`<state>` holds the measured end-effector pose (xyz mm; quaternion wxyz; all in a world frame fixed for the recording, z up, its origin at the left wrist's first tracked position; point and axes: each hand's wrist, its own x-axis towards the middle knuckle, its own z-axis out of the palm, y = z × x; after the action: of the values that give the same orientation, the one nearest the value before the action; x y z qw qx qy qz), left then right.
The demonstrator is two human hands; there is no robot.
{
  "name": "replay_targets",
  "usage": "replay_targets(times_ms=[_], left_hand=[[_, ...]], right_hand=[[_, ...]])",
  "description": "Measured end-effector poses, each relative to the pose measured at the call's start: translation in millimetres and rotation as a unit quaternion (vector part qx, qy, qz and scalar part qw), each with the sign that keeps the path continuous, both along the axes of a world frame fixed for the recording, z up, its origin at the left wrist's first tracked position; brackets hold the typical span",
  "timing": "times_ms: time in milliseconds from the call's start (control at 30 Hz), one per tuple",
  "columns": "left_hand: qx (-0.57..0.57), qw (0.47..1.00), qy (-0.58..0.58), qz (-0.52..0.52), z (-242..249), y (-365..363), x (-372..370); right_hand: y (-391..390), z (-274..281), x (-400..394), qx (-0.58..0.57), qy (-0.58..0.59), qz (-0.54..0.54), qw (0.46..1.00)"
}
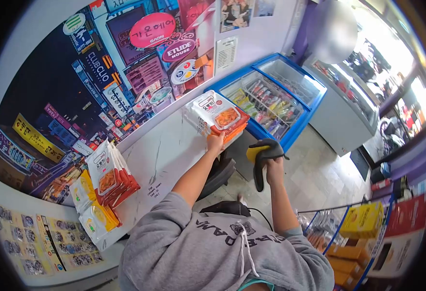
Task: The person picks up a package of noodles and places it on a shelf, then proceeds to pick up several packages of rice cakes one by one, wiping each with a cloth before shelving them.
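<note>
The left hand (216, 141) grips the near edge of a stack of food packs (218, 118) at the far end of the white worktop (164, 155) — setting it down or squaring it, I'd judge. The right hand (272, 165) is closed around a dark cloth (264, 157). Another pile of packs (110, 179) sits nearer. Next calls for a steady nudge, since the stack overhangs the worktop's end.

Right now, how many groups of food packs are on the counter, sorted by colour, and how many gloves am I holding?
Red-and-white pack stacks: 2, one under the left hand at, one at
Yellow pack piles: 1
Gloves: 1, in the right hand
Total: 4
</note>
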<state>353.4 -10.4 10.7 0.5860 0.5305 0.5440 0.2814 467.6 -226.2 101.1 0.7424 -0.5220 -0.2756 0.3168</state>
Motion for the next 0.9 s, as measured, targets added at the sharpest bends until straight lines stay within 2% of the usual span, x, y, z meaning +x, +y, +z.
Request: replay_targets(times_ms=[67, 133, 167, 200, 267, 300, 333, 367, 400, 433, 467, 533, 567, 600, 633, 667, 733, 800, 867, 900], left_hand=[[0.006, 0.999, -0.020, 0.046, -7.4, 21.6, 11.6], [-0.022, 0.994, 0.033, 0.100, -12.4, 36.8, 19.7], [0.021, 0.988, 0.088, 0.125, -27.6, 48.5, 21.6], [0.015, 0.985, 0.087, 0.147, -27.5, 53.2, 20.4], [0.093, 0.990, 0.061, 0.092, -20.5, 55.4, 15.6], [0.060, 0.992, -0.039, 0.104, 0.2, 47.8, 12.9], [0.056, 0.990, -0.033, 0.122, -4.2, 47.0, 14.2], [0.076, 0.973, -0.125, 0.179, -9.6, 47.0, 15.6], [0.097, 0.944, -0.214, 0.232, 7.1, 41.8, 16.6], [0.057, 0.928, -0.272, 0.247, 23.3, 29.9, 18.7], [0.056, 0.926, -0.266, 0.262, 19.4, 26.2, 21.8], [-0.097, 0.857, -0.434, 0.260, 10.0, 21.8, 28.8], [-0.089, 0.828, -0.493, 0.250, 4.2, 16.4, 34.1], [-0.079, 0.824, -0.494, 0.265, 14.1, 7.5, 32.0], [-0.098, 0.782, -0.564, 0.247, 23.6, -3.8, 28.8], [-0.109, 0.735, -0.631, 0.225, 31.0, -12.4, 24.9], [-0.104, 0.735, -0.614, 0.268, 32.1, -30.2, 19.4], [-0.024, 0.844, -0.470, 0.257, 63.8, -51.3, 19.3], [-0.041, 0.850, -0.452, 0.267, 90.1, -67.4, 16.2], [-0.011, 0.841, -0.470, 0.267, 100.8, -73.7, 17.0]], right_hand=[[40.4, -9.3, 28.6, 0.000, -0.034, 0.027, 0.999], [80.8, -11.3, 54.5, -0.005, -0.118, 0.053, 0.992], [99.8, -11.4, 68.2, -0.038, -0.097, 0.091, 0.990], [118.1, -9.0, 78.1, -0.040, -0.099, 0.113, 0.988], [158.3, -3.6, 92.4, 0.013, -0.055, 0.119, 0.991], [174.7, -9.9, 102.6, 0.010, -0.050, 0.139, 0.989], [193.5, -20.8, 115.5, -0.004, -0.081, 0.168, 0.982], [211.6, -27.4, 123.8, -0.015, -0.113, 0.195, 0.974], [223.5, -21.0, 122.7, -0.016, -0.108, 0.211, 0.971], [231.2, -15.2, 119.6, -0.069, -0.261, 0.284, 0.920], [235.7, -11.1, 112.5, -0.114, -0.406, 0.348, 0.837], [242.7, -12.6, 81.5, -0.199, -0.607, 0.434, 0.635], [239.5, -12.2, 68.2, -0.188, -0.609, 0.445, 0.628], [230.9, -12.9, 56.5, -0.042, -0.633, 0.421, 0.648], [226.4, -13.9, 49.6, 0.105, -0.639, 0.391, 0.654], [235.4, -17.3, 49.0, 0.122, -0.636, 0.406, 0.645], [262.5, -27.9, 54.2, 0.155, -0.684, 0.422, 0.575], [299.5, -23.9, 57.3, 0.218, -0.655, 0.361, 0.627], [311.3, 0.6, 43.7, 0.156, -0.549, 0.345, 0.745], [303.3, 16.6, 29.6, 0.171, -0.524, 0.374, 0.746]])
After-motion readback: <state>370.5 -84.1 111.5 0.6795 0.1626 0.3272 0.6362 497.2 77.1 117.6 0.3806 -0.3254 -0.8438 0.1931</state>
